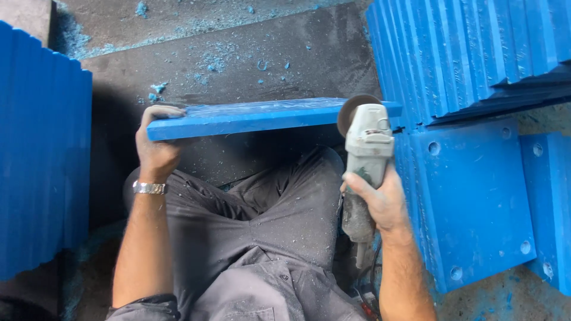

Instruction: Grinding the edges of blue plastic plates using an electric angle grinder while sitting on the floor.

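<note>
My left hand grips the left end of a blue plastic plate, held edge-up and nearly level in front of my knees. A metal watch sits on that wrist. My right hand is wrapped around the body of a dusty grey angle grinder. The grinder's disc rests against the plate's right end. Blue shavings cover the plate's top edge.
Stacks of blue plates with corner holes stand at the right and upper right; another stack leans at the left. Blue shavings litter the dark floor. The grinder's cable hangs by my right leg.
</note>
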